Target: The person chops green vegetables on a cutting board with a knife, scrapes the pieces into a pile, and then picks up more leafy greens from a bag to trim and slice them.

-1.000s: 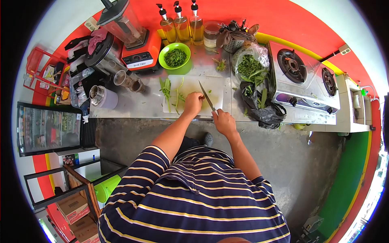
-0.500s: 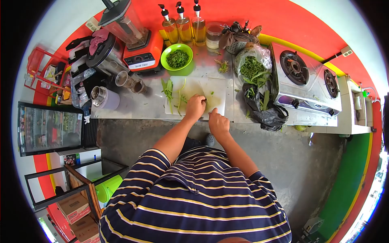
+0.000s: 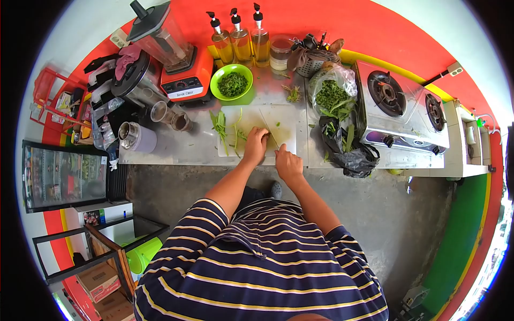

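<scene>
My right hand (image 3: 289,165) is wrapped round the handle of a knife (image 3: 269,128), whose thin blade points away from me and leans left over the white cutting board (image 3: 229,111). Just left of the blade, my left hand (image 3: 256,144) rests on the board with its fingers curled together; what they pinch, if anything, is hidden. Green leaves (image 3: 218,124) and long stems (image 3: 237,128) lie on the board's left part. Small green bits are scattered near the blade. Behind the board stands a lime-green bowl (image 3: 243,98) of chopped greens (image 3: 233,84).
Left of the board are a red-based blender (image 3: 184,84), clear cups and a pale flask (image 3: 140,138). Pump bottles (image 3: 241,44) line the back wall. To the right sit a plastic bag of greens (image 3: 336,96), a black bag (image 3: 356,159) and a two-burner gas stove (image 3: 401,120).
The knife blade now shows as a slanting line away from my left fingers. My left hand has shifted slightly left, and the whole view has tilted a little.
</scene>
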`<state>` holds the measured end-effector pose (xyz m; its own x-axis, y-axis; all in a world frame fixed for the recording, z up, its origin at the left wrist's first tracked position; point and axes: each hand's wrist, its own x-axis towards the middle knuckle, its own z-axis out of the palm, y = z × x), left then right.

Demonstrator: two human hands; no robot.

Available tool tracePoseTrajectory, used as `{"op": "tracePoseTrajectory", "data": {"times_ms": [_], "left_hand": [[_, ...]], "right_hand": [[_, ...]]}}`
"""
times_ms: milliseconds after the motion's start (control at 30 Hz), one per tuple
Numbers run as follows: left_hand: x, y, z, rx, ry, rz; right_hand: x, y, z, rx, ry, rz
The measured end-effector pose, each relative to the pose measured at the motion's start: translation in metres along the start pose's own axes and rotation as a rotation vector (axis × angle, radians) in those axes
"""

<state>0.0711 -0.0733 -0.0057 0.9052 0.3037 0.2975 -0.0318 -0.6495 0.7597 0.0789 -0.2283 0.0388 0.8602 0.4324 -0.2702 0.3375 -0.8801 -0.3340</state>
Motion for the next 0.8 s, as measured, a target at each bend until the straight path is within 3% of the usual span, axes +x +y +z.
{"op": "tracePoseTrajectory", "data": {"times_ms": [600,800], "left_hand": [[0.004,0.004,-0.008,0.146,-0.048,0.022],[0.006,0.014,-0.009,0.165,0.001,-0.063]], "right_hand": [[0.008,-0.015,-0.012,-0.097,-0.073,0.002],[0.006,-0.016,-0.002,-0.086,-0.081,0.019]]}}
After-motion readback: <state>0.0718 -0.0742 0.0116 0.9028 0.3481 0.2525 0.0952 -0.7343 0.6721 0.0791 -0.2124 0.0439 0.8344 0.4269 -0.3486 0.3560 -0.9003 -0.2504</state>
